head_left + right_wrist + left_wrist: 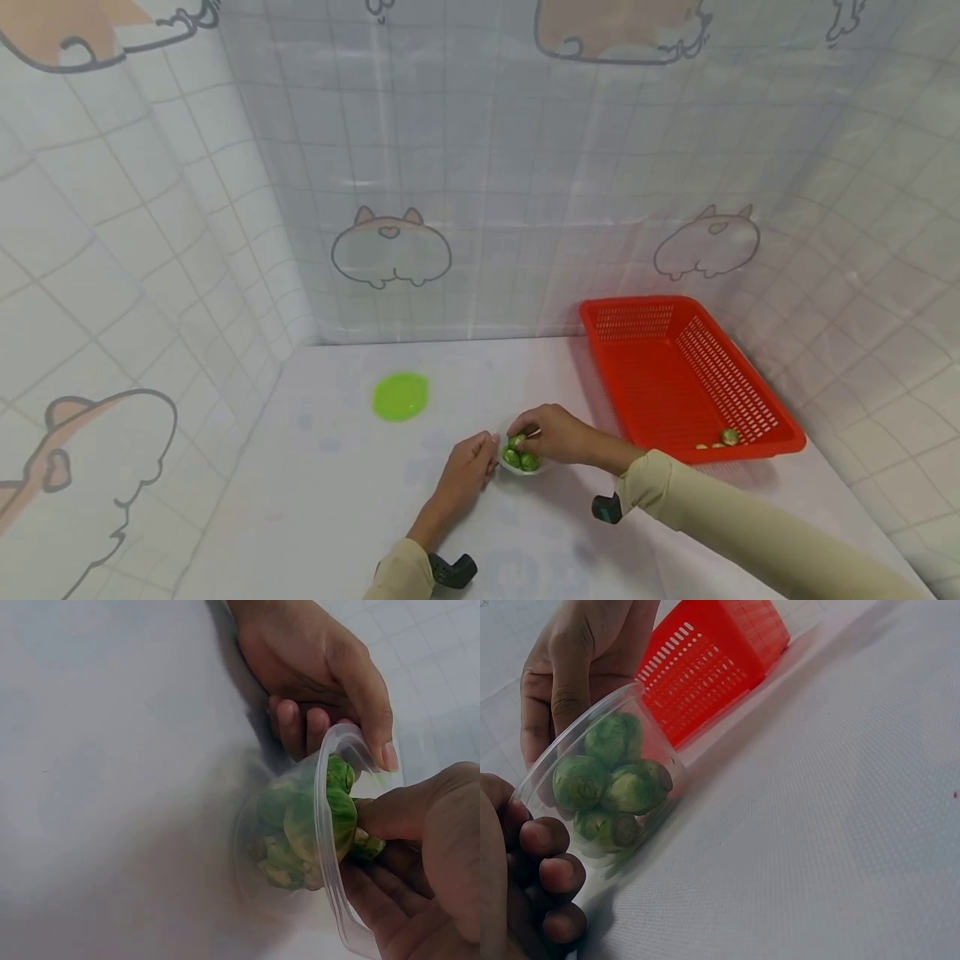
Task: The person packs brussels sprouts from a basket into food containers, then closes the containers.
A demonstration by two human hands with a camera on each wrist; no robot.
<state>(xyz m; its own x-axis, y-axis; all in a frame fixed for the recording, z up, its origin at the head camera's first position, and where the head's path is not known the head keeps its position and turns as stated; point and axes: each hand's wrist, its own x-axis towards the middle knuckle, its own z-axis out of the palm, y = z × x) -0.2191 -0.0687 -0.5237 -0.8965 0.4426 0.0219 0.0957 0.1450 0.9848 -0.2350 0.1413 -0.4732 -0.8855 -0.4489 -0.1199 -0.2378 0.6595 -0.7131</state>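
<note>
A clear round plastic tub (330, 847) stands on the white tabletop with several green Brussels sprouts (581, 782) inside. My left hand (463, 473) grips the tub's rim from the left, its thumb over the edge and the other fingers curled against the outside. Reaching in from the right, my right hand (561, 435) has its thumb and fingers inside the tub's mouth. In the right wrist view they pinch a Brussels sprout (367, 846) at the top of the pile; the fingers partly hide it.
A red slotted plastic basket (656, 375) stands at the right, with a few Brussels sprouts (730, 436) at its near end. Left of centre lies a flat green disc (401, 396). Tile-patterned sheeting (487, 183) bounds the table at the back and sides.
</note>
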